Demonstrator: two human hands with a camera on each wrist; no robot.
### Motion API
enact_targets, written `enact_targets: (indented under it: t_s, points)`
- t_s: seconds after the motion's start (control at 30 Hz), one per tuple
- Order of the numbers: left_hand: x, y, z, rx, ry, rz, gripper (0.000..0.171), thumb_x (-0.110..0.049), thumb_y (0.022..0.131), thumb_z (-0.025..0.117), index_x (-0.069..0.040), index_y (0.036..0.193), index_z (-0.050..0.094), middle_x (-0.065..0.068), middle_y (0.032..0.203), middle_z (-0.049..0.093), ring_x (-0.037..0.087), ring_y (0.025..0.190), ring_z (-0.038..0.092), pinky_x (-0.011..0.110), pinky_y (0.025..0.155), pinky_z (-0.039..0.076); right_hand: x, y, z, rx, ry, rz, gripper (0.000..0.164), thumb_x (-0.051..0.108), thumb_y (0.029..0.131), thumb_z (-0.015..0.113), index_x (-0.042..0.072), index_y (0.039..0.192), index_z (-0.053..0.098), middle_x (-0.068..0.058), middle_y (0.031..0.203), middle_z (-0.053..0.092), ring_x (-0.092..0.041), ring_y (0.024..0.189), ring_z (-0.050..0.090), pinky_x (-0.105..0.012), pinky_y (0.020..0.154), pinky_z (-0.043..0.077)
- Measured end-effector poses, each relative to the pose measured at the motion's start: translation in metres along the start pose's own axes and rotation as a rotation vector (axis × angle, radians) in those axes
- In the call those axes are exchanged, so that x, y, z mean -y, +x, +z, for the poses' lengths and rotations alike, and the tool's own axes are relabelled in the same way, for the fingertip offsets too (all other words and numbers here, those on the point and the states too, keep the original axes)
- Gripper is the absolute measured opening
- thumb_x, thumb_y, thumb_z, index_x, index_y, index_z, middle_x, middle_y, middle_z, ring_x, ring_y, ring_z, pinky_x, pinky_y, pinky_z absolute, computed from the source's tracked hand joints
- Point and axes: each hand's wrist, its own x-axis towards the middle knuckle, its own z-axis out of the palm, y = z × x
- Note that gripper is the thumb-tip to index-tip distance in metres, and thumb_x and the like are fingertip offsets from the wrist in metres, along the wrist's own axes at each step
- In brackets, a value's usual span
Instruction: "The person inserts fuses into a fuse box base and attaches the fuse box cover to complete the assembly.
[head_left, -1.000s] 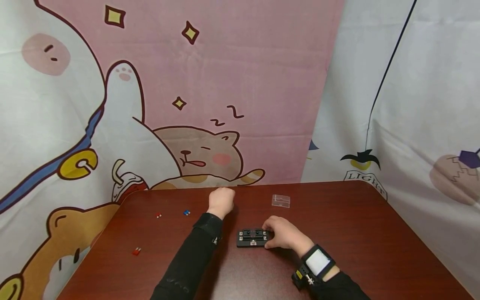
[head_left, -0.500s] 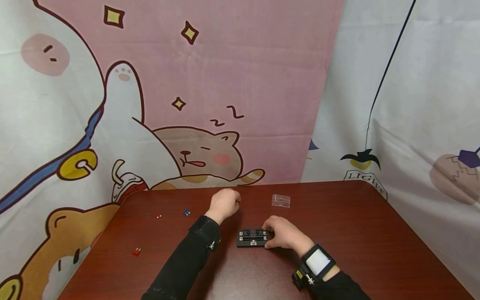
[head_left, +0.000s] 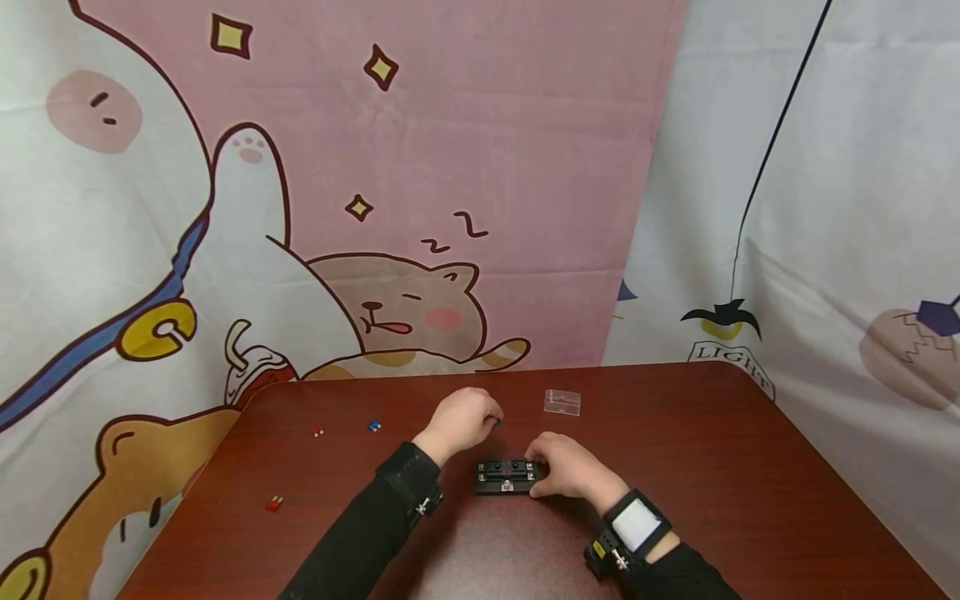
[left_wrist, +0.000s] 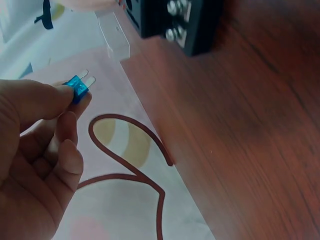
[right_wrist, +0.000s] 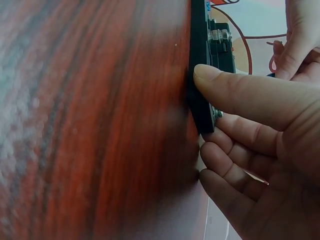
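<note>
Between thumb and forefinger, my left hand (head_left: pixel 459 421) pinches a blue blade fuse (left_wrist: pixel 78 92), its two metal prongs pointing away from the fingers. That hand is in the air just behind and left of a black fuse block (head_left: pixel 495 487) with metal screw terminals, which lies on the table. My right hand (head_left: pixel 573 467) grips the block's right end; in the right wrist view its thumb presses on the black base (right_wrist: pixel 199 50). The rest of the right fingers curl by the end of the block.
On the wooden table (head_left: pixel 712 467), a clear plastic cover (head_left: pixel 562 403) lies behind the block. Off to the left are another small blue fuse (head_left: pixel 374 426) and two red ones, one farther back (head_left: pixel 318 431) and one nearer (head_left: pixel 273 503). A printed cloth (head_left: pixel 555 208) hangs behind the table.
My left hand has come from the table's back edge toward the right and nearer, bringing the blue fuse close to the block. My right hand stays on the block.
</note>
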Motion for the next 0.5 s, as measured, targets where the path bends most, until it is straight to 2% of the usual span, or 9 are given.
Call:
enact_targets:
  t_s: [0.5]
  points:
    - [-0.019,-0.003,0.006,0.032,0.022,0.096,0.010,-0.010,0.086,0.075,-0.016,0.093,0.080,-0.005,0.088,0.073,0.009,0.085,0.067,0.026,0.075,0.053,-0.002,-0.001,0.001,-0.018,-0.011,-0.023,0.041,0.015,0.067,0.091,0.005,0.099,0.068,-0.001,0.094,0.060,-0.020,0.086,0.058,-0.042,0.078,0.050]
